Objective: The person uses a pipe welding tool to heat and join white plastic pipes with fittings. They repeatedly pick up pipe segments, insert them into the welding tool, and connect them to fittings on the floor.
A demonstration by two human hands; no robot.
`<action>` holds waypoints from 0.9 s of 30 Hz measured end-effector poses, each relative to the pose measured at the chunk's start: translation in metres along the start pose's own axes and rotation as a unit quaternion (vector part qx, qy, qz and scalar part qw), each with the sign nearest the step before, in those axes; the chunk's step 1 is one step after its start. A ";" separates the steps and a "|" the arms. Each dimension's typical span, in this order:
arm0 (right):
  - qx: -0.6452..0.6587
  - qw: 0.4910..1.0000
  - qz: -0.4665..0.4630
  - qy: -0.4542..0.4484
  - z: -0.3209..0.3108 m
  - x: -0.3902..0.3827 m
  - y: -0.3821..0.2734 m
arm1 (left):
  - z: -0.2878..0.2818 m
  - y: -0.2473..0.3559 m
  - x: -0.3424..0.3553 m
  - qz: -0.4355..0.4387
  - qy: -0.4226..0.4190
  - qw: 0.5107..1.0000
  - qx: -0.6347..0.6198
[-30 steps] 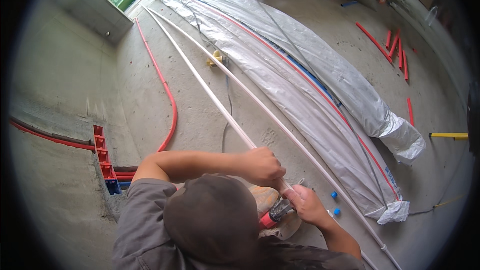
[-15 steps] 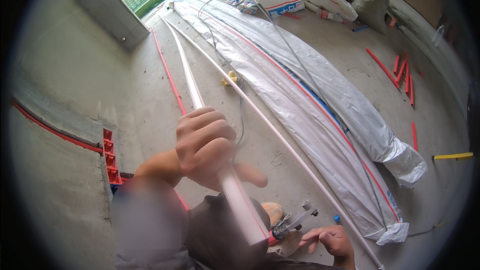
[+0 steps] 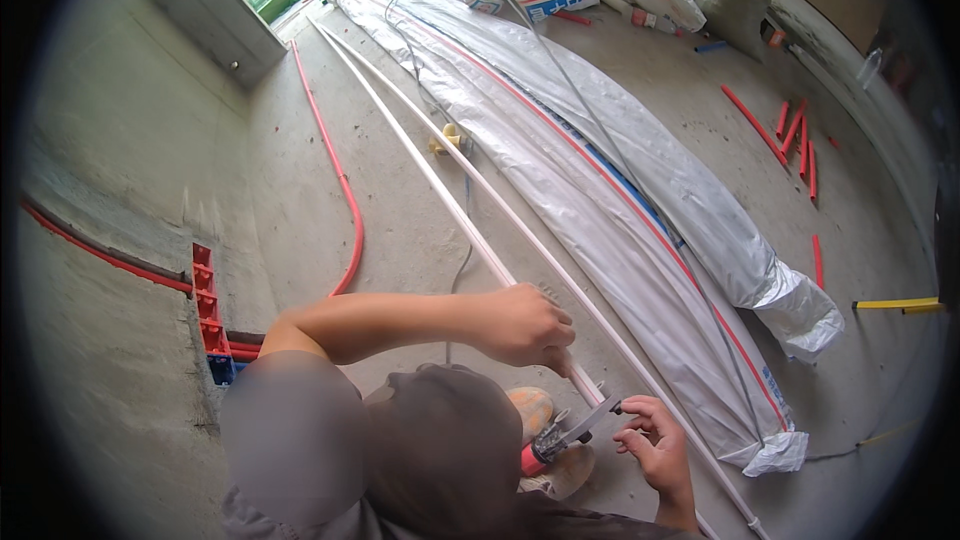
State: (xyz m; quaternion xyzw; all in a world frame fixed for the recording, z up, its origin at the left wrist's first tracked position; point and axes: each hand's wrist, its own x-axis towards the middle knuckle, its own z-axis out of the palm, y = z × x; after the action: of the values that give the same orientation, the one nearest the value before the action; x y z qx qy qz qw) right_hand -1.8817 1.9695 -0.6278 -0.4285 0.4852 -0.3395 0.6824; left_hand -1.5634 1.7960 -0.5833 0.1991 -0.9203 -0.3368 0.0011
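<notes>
My left hand [image 3: 530, 325] is wrapped round a long white plastic pipe [image 3: 440, 190], close to its near end. That pipe runs away over the concrete floor to the far left. By my shoes stands a pipe cutter [image 3: 572, 432] with a grey metal head and a red handle; the pipe's near end meets its head, and I cannot tell whether it sits in the jaws. My right hand [image 3: 655, 448] is just right of the cutter, its fingers half curled and apart, with nothing visible in them. A second white pipe [image 3: 600, 315] lies to the right.
Long plastic-wrapped bundles [image 3: 640, 270] lie right of the pipes. A red pipe [image 3: 345, 190] curves along the left, near a red box strip [image 3: 206, 300] in the wall. Short red pipe pieces [image 3: 790, 140] lie at right; sacks [image 3: 740, 0] stand behind. A grey cable crosses the floor.
My left hand has come down and right with the white pipe, bringing its near end to the cutter. My right hand has risen slightly, its fingers curling more.
</notes>
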 end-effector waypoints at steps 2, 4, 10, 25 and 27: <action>-0.003 0.999 -0.025 0.039 -0.004 -0.001 0.008 | 0.048 -0.024 0.000 -0.074 -0.103 0.992 0.005; -0.010 0.997 -0.011 0.071 -0.009 -0.006 0.014 | 0.090 -0.049 -0.002 -0.089 -0.142 0.986 -0.002; -0.027 0.984 0.015 0.178 -0.025 -0.019 0.030 | 0.162 -0.103 0.009 -0.171 -0.172 0.970 0.006; -0.009 0.961 0.041 0.273 -0.039 -0.027 0.072 | 0.171 -0.113 0.021 -0.150 -0.123 0.981 0.021; -0.017 0.955 0.055 0.290 -0.043 -0.031 0.078 | 0.166 -0.113 0.021 -0.138 -0.121 0.983 0.025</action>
State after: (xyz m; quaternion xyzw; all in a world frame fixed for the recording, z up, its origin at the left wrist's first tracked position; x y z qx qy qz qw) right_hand -1.9281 2.0173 -0.6943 -0.2960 0.6909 -0.4029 0.5222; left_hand -1.5637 1.8123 -0.7845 0.2815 -0.8856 -0.3322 -0.1616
